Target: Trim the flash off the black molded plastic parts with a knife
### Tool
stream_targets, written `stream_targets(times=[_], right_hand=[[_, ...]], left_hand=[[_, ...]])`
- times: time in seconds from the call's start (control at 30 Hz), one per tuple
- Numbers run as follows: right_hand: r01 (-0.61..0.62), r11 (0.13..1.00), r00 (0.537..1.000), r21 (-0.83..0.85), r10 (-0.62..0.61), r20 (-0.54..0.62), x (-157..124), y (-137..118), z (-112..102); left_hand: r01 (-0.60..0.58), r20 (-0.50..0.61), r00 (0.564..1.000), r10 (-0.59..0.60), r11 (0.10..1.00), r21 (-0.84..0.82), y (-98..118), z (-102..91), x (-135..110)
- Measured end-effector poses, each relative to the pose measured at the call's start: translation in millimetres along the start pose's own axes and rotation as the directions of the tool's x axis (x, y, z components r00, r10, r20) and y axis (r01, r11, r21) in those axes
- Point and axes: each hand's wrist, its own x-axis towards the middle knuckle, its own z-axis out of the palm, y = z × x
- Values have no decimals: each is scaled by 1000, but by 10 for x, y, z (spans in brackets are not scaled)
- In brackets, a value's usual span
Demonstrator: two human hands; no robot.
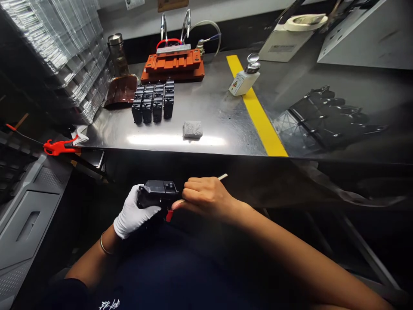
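Note:
My left hand (130,215), in a white glove, grips a black moulded plastic part (158,192) in front of the bench edge. My bare right hand (203,196) is closed at the part's right side, fingers curled around a thin pale stick (222,177) whose end sticks out past the knuckles. Just below my right thumb is a small red piece (169,215); whether it belongs to the stick or to the part, I cannot tell. Similar black parts (153,103) stand in several rows on the metal bench (213,112). A grey wrapped block (192,129) lies near its front edge.
An orange-red fixture (174,64) stands at the back. A white pump bottle (245,82) stands by yellow tape (264,125). More black parts (329,114) lie at right. Stacked clear trays (64,51), a flask (118,54) and a red air gun (60,147) are at left.

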Motion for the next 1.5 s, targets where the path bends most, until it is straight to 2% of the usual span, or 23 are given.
stream_targets(times=[0.07, 0.13, 0.23, 0.3, 0.33, 0.47, 0.67, 0.73, 0.8, 0.9, 1.0, 1.07, 1.1, 1.13, 1.17, 1.2, 1.23, 1.27, 1.3, 1.37, 1.43, 1.5], right_hand=[[-60, 996, 996, 70, 64, -54, -27, -10, -8], [-133, 987, 985, 93, 142, -95, -51, -17, -16], [-163, 984, 979, 74, 171, -111, -80, -29, -8], [-147, 986, 982, 75, 155, -104, -93, -37, 4], [-141, 987, 984, 76, 148, -99, -96, -41, 8], [-123, 991, 989, 57, 127, -80, -94, -44, 11], [-135, 984, 989, 117, 140, -35, -81, -8, 49], [-154, 975, 986, 159, 161, -35, -86, 5, 59], [-167, 956, 983, 242, 180, -32, -96, 9, 47], [-188, 898, 982, 397, 165, 91, -112, -11, -7], [-213, 844, 968, 492, 113, 225, -127, -41, -60], [-207, 816, 968, 540, 91, 233, -136, -49, -75], [-191, 811, 974, 554, 86, 211, -137, -48, -78], [-165, 817, 982, 553, 83, 171, -134, -46, -80], [-133, 834, 989, 535, 80, 122, -125, -43, -81], [-97, 861, 995, 499, 74, 67, -109, -40, -82], [-64, 892, 998, 447, 63, 18, -86, -40, -83], [-38, 922, 999, 386, 47, -15, -57, -43, -84], [-14, 946, 999, 325, 25, -28, -24, -47, -85], [32, 970, 999, 240, -31, -6, 46, -60, -83], [79, 973, 995, 216, -89, 40, 99, -69, -77], [102, 970, 990, 219, -120, 69, 122, -69, -64]], left_hand=[[-80, -59, 995, 81, 997, 10, 15, -27, -6], [-235, -88, 965, 246, 965, 121, 23, -74, 1], [-496, 31, 860, 510, 820, 286, 17, -159, 29], [-604, 110, 787, 607, 723, 336, 5, -203, 46], [-631, 137, 765, 629, 693, 348, 0, -220, 52], [-638, 184, 762, 621, 672, 377, 8, -263, 55], [-697, 285, 715, 638, 621, 357, 60, -265, 59], [-736, 303, 676, 671, 600, 312, 87, -239, 65], [-784, 335, 620, 710, 548, 291, 119, -218, 76], [-837, 396, 544, 740, 447, 315, 153, -218, 99], [-852, 413, 514, 751, 394, 344, 150, -227, 110], [-838, 378, 539, 753, 435, 328, 134, -216, 101], [-814, 352, 578, 736, 494, 304, 125, -207, 93], [-763, 319, 646, 693, 585, 275, 116, -198, 82], [-675, 284, 736, 615, 698, 238, 107, -190, 72], [-552, 257, 826, 502, 813, 185, 98, -186, 63], [-401, 246, 898, 364, 909, 118, 87, -185, 59], [-245, 258, 940, 225, 968, 48, 76, -187, 59], [-105, 288, 952, 105, 994, -15, 63, -192, 65], [87, 378, 925, -45, 992, -94, 33, -200, 89], [175, 448, 888, -108, 978, -110, 2, -201, 118], [202, 477, 870, -126, 973, -112, -24, -193, 138]])
